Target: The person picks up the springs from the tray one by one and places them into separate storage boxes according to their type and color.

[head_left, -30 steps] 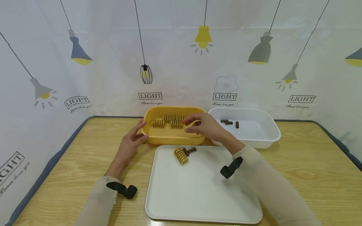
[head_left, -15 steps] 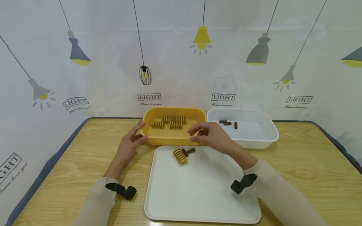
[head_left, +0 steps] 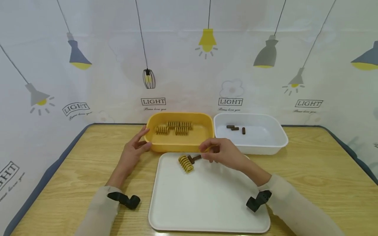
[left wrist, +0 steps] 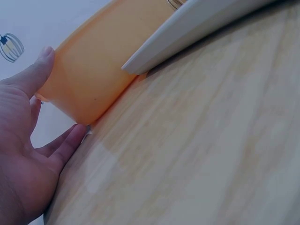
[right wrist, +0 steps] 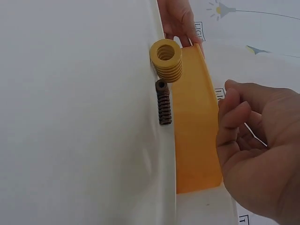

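Observation:
My left hand (head_left: 131,154) rests against the left end of the yellow bin (head_left: 177,148), thumb at the near corner and fingers along the end. In the left wrist view its extended thumb touches the orange-looking wall. My right hand (head_left: 225,152) hovers over the back edge of the white tray (head_left: 206,203), thumb and index tips close together with nothing visible between them. Just left of it lie a yellow coil spring (head_left: 185,164) and two small brown springs (head_left: 196,158). The right wrist view shows the brown springs (right wrist: 164,108) beside the yellow one (right wrist: 166,61).
Several yellow springs (head_left: 180,125) lie inside the yellow bin. To its right stands a white bin (head_left: 277,137) with 3 small brown springs (head_left: 235,128) in it. Behind both hangs a lamp-patterned cloth (head_left: 177,75). Wooden tabletop (head_left: 319,170) extends either side.
My right hand has come out of the yellow bin and moved back toward me, over the tray's far edge. The left hand stays at the bin; the springs have not visibly moved.

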Available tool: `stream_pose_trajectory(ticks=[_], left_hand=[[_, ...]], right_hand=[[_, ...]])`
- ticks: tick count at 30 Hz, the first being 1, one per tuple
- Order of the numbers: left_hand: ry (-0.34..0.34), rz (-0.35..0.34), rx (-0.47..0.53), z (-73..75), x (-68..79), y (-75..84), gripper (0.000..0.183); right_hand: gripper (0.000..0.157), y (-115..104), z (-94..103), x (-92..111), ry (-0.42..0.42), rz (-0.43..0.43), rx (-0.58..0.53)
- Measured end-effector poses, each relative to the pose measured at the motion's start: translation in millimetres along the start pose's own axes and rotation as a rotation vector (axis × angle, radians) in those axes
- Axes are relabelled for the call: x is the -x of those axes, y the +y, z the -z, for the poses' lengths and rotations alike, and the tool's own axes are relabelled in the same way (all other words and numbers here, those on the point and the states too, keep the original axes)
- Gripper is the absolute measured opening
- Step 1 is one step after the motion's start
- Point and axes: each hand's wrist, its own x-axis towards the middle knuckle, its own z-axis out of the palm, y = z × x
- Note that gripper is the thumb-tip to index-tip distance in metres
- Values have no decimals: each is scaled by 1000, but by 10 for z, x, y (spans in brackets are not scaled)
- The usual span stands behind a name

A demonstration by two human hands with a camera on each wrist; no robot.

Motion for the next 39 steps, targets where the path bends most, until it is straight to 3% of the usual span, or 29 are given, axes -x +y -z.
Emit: stream_pose_trajectory(ticks=[7, 19, 27, 34, 39], left_hand=[[4, -19, 14, 18, -29, -99, 58], [-8, -4, 26, -48, 72, 167, 57], [4, -21, 17, 15, -12, -81, 58], [2, -25, 12, 18, -12, -90, 58], [-4, -2, 23, 7, 5, -12, 58]], right_hand=[[26, 88, -91, 11, -14, -5, 80], [32, 199, -192, -28, -56, 44, 33], [32, 253, -212, -44, -51, 30, 73], [31, 262, -227, -68, -33, 32, 129], [30, 260, -231, -69, -27, 49, 142]])
